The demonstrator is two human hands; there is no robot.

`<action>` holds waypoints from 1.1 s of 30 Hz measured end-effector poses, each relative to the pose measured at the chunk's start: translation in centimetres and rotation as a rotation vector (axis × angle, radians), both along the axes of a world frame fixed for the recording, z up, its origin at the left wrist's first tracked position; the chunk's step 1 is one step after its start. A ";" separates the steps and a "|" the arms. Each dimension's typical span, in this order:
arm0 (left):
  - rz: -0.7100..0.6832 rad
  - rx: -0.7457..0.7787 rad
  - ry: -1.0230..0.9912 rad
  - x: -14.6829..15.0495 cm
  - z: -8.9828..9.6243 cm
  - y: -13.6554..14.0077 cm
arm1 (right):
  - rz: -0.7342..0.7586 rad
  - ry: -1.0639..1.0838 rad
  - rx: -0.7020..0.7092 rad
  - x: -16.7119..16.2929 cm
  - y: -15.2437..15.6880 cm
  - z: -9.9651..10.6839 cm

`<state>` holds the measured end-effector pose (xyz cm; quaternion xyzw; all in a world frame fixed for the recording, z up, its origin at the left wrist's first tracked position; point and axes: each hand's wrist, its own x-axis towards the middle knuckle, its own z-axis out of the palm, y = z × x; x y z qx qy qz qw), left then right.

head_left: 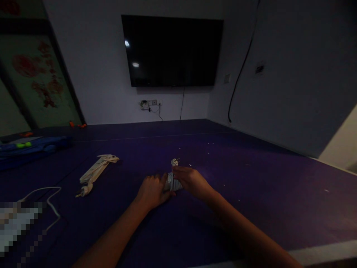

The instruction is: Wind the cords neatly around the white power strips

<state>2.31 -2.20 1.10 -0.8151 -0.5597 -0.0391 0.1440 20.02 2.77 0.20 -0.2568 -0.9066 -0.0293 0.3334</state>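
Wound white cord [175,185]: on the purple surface [178,230], between both hands, touching both
Long way: looks side to side, ends partly hidden
Left hand [152,191]: grips the left end, thumb on the near side
Right hand [193,181]: seems to pinch the cord from the right, back up
Plug [174,162]: just past the right fingertips
Arms: slant forward and inward
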 end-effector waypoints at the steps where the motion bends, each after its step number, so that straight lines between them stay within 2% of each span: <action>1: 0.005 -0.001 0.001 0.0 0.1 0.0 | 0.010 0.018 -0.029 -0.2 -0.1 -0.1; 6: 0.029 0.000 0.022 0.1 0.1 -0.2 | -0.009 0.041 -0.097 -1.5 -1.0 -0.6; 13: 0.034 0.063 0.021 0.3 -0.3 0.0 | -0.210 0.126 -0.106 -1.6 -0.9 -1.1; 18: -0.044 0.115 0.047 0.2 -0.3 0.1 | -0.311 0.132 -0.147 -0.8 -0.9 -0.4; 22: -0.096 0.128 0.065 0.3 -0.2 -0.2 | -0.349 0.166 -0.269 -0.4 -0.9 0.0; 25: -0.111 0.152 0.080 1.1 -0.2 -0.7 | -0.236 0.253 -0.438 0.0 -0.3 -0.1; 29: -0.086 0.154 0.061 2.5 -0.2 -1.9 | 0.045 0.358 -0.682 0.7 0.3 0.1; 33: -0.159 0.056 -0.121 3.1 -0.3 -3.2 | 0.204 0.291 -0.768 2.1 0.5 1.0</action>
